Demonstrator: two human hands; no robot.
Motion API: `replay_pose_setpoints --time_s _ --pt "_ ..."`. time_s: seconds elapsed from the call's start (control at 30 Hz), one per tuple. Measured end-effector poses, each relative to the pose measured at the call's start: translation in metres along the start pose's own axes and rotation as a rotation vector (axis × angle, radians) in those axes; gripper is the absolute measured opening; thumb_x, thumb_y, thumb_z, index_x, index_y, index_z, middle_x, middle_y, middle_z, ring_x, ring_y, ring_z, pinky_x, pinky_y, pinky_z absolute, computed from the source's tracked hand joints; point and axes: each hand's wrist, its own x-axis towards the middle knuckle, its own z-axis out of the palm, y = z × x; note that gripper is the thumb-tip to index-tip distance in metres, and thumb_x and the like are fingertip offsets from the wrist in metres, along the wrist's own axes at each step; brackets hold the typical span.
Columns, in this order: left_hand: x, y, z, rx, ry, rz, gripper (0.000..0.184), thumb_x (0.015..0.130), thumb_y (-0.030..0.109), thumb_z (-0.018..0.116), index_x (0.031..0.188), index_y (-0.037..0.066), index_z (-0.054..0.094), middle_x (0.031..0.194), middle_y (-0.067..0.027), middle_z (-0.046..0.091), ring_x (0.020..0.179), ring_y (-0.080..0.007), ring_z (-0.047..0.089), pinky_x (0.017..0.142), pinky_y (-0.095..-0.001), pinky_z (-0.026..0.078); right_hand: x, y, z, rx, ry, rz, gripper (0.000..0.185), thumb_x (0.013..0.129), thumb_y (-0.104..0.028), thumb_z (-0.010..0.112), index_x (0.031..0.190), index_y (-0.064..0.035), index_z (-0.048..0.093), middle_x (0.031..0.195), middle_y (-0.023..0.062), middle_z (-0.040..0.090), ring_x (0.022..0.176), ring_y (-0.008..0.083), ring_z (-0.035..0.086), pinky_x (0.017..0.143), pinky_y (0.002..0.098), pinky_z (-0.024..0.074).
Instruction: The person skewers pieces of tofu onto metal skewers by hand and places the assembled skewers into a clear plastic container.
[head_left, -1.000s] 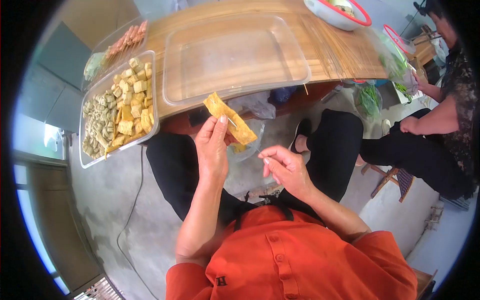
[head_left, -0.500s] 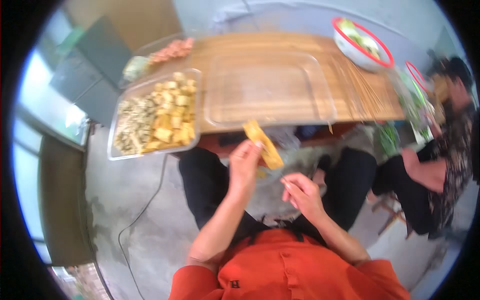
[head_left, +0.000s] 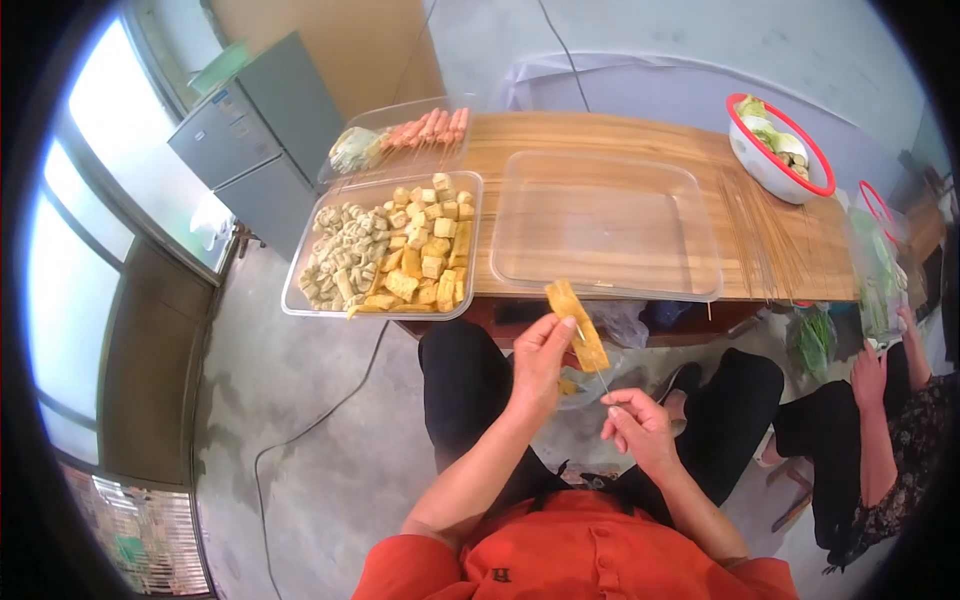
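My left hand (head_left: pixel 540 355) pinches a long golden strip of fried tofu (head_left: pixel 592 350) between thumb and fingers, just off the table's front edge. A thin skewer (head_left: pixel 602 381) runs into the strip's lower end, and a short pale bit of it seems to show near my left thumb. My right hand (head_left: pixel 642 430) grips the skewer from below with thumb and index finger. To the left, a clear tray (head_left: pixel 479 240) holds pale knotted pieces, tofu cubes and fried tofu strips.
Before me on the wooden table (head_left: pixel 620 130) lies a clear plastic tray (head_left: pixel 600 220). Loose skewers (head_left: pixel 760 235) and a red-rimmed bowl (head_left: pixel 828 180) of vegetables are at right. Pink skewered food (head_left: pixel 430 128) sits back left. A co-worker's hand (head_left: pixel 868 375) is beside bagged greens (head_left: pixel 815 340).
The camera view has swung, so the table and both hands sit lower and further right. My hands still hold the tofu strip and skewer. The co-worker's head has left the view.
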Motion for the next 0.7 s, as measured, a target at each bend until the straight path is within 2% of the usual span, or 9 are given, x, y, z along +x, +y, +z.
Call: replay_pose_setpoints --time_s 0.1,0.13,0.2,0.27,0.33,0.4,0.47,0.53,0.7 --pt "0.01 -0.001 -0.009 -0.016 0.05 0.084 0.019 0.096 0.021 0.058 0.09 0.004 0.064 0.076 0.0004 0.063 0.063 -0.007 0.059 0.053 -0.0231 0.048 -0.006 0.005 -0.002 -0.284 0.042 -0.166 0.015 0.091 -0.007 0.059 0.104 -0.0014 0.063 0.073 0.0047 0.065 0.055 0.0049 0.052 0.05 0.021 0.0414" --pt "0.012 0.0 -0.012 -0.021 0.061 0.094 0.019 0.096 0.021 0.058 0.091 0.004 0.065 0.076 0.0003 0.063 0.062 -0.0071 0.059 0.053 -0.0232 0.049 -0.006 0.004 -0.002 -0.284 0.074 -0.155 0.015 0.091 -0.007 0.059 0.104 -0.0014 0.063 0.073 0.0047 0.065 0.055 0.0049 0.052 0.05 0.021 0.0414" --pt "0.015 0.0 -0.011 0.003 0.075 0.094 0.019 0.096 0.021 0.057 0.093 0.004 0.064 0.077 -0.0001 0.063 0.062 -0.0073 0.059 0.052 -0.0234 0.048 -0.003 0.002 -0.001 -0.556 0.169 -0.55 0.013 0.09 -0.007 0.06 0.101 -0.0004 0.064 0.072 0.0046 0.064 0.058 0.0052 0.054 0.051 0.0235 0.0422" --pt "0.013 0.002 -0.013 0.011 0.014 0.075 0.019 0.097 0.023 0.056 0.1 0.005 0.061 0.083 -0.0018 0.065 0.068 -0.0113 0.063 0.059 -0.0265 0.051 -0.003 -0.005 -0.002 -0.556 0.221 -0.516 0.013 0.09 -0.008 0.06 0.1 -0.0007 0.064 0.07 0.0037 0.062 0.058 0.0052 0.053 0.051 0.0241 0.0417" --pt "0.012 0.005 -0.006 -0.022 0.042 0.052 0.02 0.097 0.021 0.055 0.102 0.002 0.063 0.081 -0.0026 0.065 0.064 -0.0093 0.061 0.053 -0.0231 0.046 -0.009 -0.008 -0.002 -0.554 0.253 -0.5 0.012 0.09 -0.008 0.061 0.098 -0.0009 0.065 0.068 0.0028 0.06 0.058 0.0051 0.052 0.051 0.0247 0.0411" --pt "0.009 0.011 0.003 -0.022 0.046 0.012 0.024 0.097 0.023 0.055 0.107 0.002 0.061 0.084 -0.004 0.066 0.064 -0.0103 0.061 0.053 -0.0233 0.045 -0.009 -0.011 -0.004 -0.434 0.189 -0.368 0.012 0.089 -0.009 0.061 0.098 -0.0025 0.065 0.065 0.0014 0.056 0.057 0.0051 0.048 0.051 0.0242 0.0395" --pt "0.008 0.008 0.002 -0.053 0.029 -0.001 0.027 0.098 0.025 0.055 0.109 0.001 0.06 0.083 -0.0048 0.066 0.064 -0.0116 0.061 0.053 -0.0241 0.046 -0.009 -0.011 -0.006 -0.394 0.186 -0.363 0.012 0.089 -0.009 0.061 0.099 -0.0028 0.065 0.064 0.0004 0.053 0.057 0.005 0.045 0.051 0.0234 0.038" --pt "0.008 0.003 -0.005 -0.068 0.0 0.001 0.027 0.098 0.025 0.054 0.109 0.001 0.06 0.083 -0.005 0.065 0.065 -0.0123 0.061 0.053 -0.0245 0.046 -0.009 -0.013 -0.009 -0.368 0.151 -0.302 0.013 0.091 -0.007 0.06 0.101 -0.0007 0.065 0.073 -0.0034 0.059 0.061 0.0013 0.046 0.053 0.0199 0.0378" --pt "0.004 -0.002 -0.012 -0.011 -0.001 -0.066 0.027 0.098 0.027 0.053 0.106 0.002 0.061 0.084 -0.006 0.064 0.065 -0.0138 0.061 0.055 -0.0257 0.048 -0.006 -0.002 -0.009 -0.311 0.197 -0.308 0.011 0.091 -0.008 0.059 0.099 -0.0025 0.066 0.066 -0.0032 0.054 0.06 0.002 0.045 0.052 0.021 0.0369"
